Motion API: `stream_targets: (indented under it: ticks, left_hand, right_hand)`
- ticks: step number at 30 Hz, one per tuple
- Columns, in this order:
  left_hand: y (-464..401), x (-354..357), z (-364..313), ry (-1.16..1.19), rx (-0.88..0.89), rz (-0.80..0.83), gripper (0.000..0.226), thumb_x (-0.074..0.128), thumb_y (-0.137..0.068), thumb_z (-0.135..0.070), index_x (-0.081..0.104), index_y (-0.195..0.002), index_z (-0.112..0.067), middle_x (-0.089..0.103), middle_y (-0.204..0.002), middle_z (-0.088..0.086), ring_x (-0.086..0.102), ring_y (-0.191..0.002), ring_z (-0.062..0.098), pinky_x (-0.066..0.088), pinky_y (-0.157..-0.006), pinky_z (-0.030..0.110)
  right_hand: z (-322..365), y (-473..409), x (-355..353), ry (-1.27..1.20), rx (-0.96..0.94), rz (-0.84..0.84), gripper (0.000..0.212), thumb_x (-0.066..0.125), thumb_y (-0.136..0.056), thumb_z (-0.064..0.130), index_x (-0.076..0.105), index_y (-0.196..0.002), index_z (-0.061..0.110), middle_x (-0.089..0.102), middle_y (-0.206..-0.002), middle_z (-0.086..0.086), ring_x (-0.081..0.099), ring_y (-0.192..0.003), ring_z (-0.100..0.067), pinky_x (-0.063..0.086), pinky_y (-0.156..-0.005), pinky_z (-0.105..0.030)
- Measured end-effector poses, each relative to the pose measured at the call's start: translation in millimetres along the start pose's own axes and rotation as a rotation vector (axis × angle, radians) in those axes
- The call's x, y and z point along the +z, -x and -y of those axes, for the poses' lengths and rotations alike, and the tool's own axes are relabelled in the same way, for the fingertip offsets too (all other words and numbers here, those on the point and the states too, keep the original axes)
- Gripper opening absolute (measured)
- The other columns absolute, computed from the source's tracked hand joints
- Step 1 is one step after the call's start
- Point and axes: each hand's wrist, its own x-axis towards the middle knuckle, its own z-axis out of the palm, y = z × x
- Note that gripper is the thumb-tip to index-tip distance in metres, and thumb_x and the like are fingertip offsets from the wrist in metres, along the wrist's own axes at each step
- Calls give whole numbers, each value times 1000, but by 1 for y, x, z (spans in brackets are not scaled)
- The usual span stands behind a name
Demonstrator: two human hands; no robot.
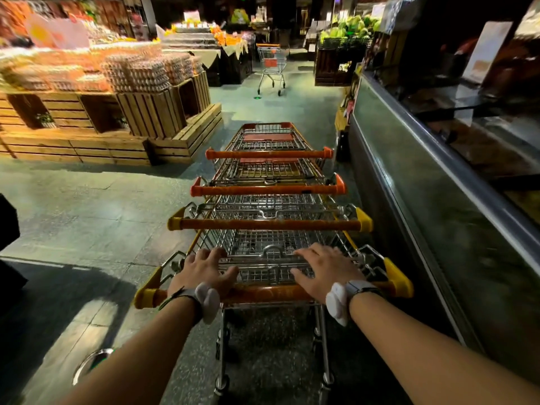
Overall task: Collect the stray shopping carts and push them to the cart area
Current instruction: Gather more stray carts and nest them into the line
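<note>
Several wire shopping carts are nested in a row (268, 176) pointing up the aisle, with orange handles and yellow or orange end caps. The handle of the nearest cart (263, 295) crosses the frame just in front of me. My left hand (201, 273) lies palm-down on its left part, fingers spread over the folded seat flap. My right hand (324, 273) lies the same way on the right part, fingers extended and not curled around the bar. A single stray cart (271, 65) stands alone further up the aisle, facing away.
A wooden crate display stacked with egg trays (146, 112) borders the aisle on the left. A long glass-fronted counter (409, 185) runs close along the right of the carts. A vegetable stand (344, 33) is at the back right. A round metal floor fitting (90, 363) lies low left.
</note>
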Motion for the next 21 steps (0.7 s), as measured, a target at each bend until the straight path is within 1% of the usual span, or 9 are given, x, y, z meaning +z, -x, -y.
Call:
stream_targets:
  ticks: [4, 7, 8, 11, 14, 17, 18, 19, 21]
  left_hand:
    - [-49, -6, -19, -13, -10, 2, 64, 43, -91, -69, 35, -146, -36, 40, -148, 3, 34, -137, 28, 42, -105, 47]
    - [-109, -12, -35, 2, -2, -1, 61, 44, -92, -67, 36, -144, -35, 41, -147, 3, 37, -135, 28, 43, -101, 46]
    - [-115, -15, -37, -3, 4, -10, 61, 44, -92, -67, 36, -144, -35, 41, -147, 4, 37, -135, 27, 43, -100, 46]
    - [-180, -18, -53, -7, -21, -23, 63, 42, -92, -69, 36, -145, -35, 41, -149, 3, 36, -137, 27, 44, -98, 47]
    - [-216, -19, -64, -19, -7, -43, 63, 40, -89, -72, 38, -142, -36, 43, -146, 3, 38, -135, 26, 46, -96, 47]
    - [-296, -27, -70, -18, -19, -44, 67, 38, -89, -73, 36, -144, -36, 42, -147, 1, 38, -136, 25, 48, -95, 48]
    - [-300, -28, -70, -21, -24, -50, 68, 38, -89, -74, 34, -145, -36, 40, -148, 2, 37, -137, 25, 48, -95, 48]
    - [-339, -33, -74, -17, -20, -40, 68, 37, -89, -74, 33, -146, -36, 40, -148, 2, 37, -138, 26, 49, -96, 48]
    - [-372, -32, -74, -22, -6, -55, 69, 36, -89, -75, 33, -146, -35, 40, -147, 2, 37, -137, 26, 50, -97, 47]
  right_hand:
    - [-25, -48, -10, 15, -5, 4, 61, 31, -95, 68, 36, -146, 35, 43, -142, 3, 42, -129, -23, 34, -109, -47]
    - [-53, -108, -21, 8, -22, 2, 62, 30, -94, 69, 37, -145, 34, 43, -142, 4, 43, -128, -22, 34, -109, -47]
    - [-53, -114, -26, 13, -30, 3, 63, 30, -94, 70, 38, -145, 34, 44, -142, 5, 43, -128, -22, 34, -109, -47]
    - [-78, -177, -39, 0, -43, -13, 60, 34, -96, 66, 40, -145, 32, 46, -142, 6, 44, -128, -21, 36, -108, -44]
    - [-94, -210, -48, -3, -41, -47, 58, 36, -96, 65, 42, -144, 33, 48, -138, 8, 46, -127, -19, 39, -107, -42]
    - [-113, -287, -61, -10, -33, -49, 57, 36, -95, 65, 43, -143, 34, 49, -135, 9, 47, -123, -18, 41, -104, -41]
    - [-111, -292, -63, -19, -33, -38, 58, 36, -95, 65, 43, -143, 34, 49, -135, 8, 47, -123, -18, 41, -104, -41]
    - [-122, -329, -70, -19, -27, -38, 58, 36, -95, 66, 43, -143, 34, 49, -135, 8, 47, -123, -19, 41, -104, -41]
    - [-131, -359, -74, -17, -33, -46, 58, 36, -94, 66, 44, -142, 35, 48, -137, 7, 46, -124, -21, 41, -104, -43]
